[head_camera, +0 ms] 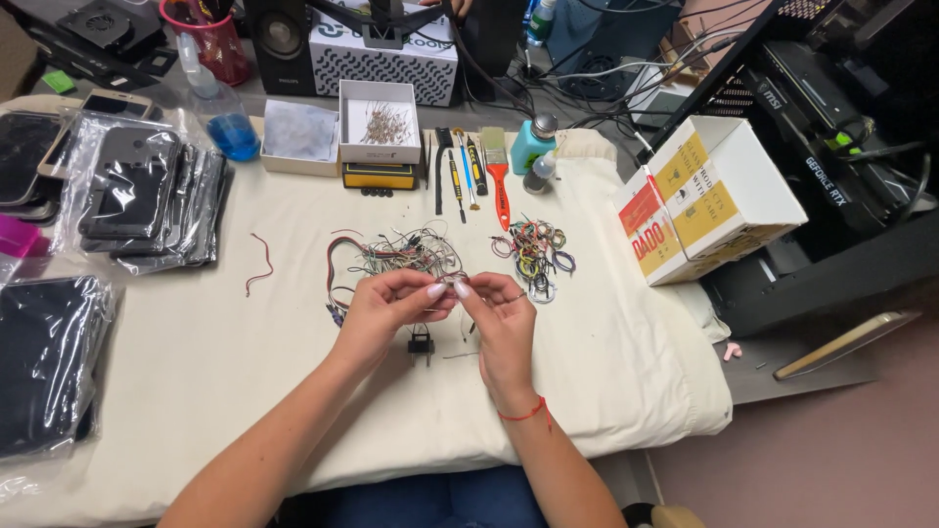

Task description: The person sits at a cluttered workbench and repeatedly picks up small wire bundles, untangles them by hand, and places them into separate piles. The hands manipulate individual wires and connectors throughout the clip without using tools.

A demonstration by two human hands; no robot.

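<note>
Close in, both forearms reach up from the lower edge, hands meeting above the cloth-covered tabletop (196,362). Left hand (386,308) and right hand (501,318) curl inward, fingers (437,290) pinching a thin wire (450,282) between their tips; its direction is too fine to tell. Just below lies a small black connector (421,345). Beyond sits a tangled wire bundle (396,256).

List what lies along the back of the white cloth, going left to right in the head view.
Blue spray bottle → open white box → hand tools → orange-handled brush → teal bottle → yellow and white carton.
</note>
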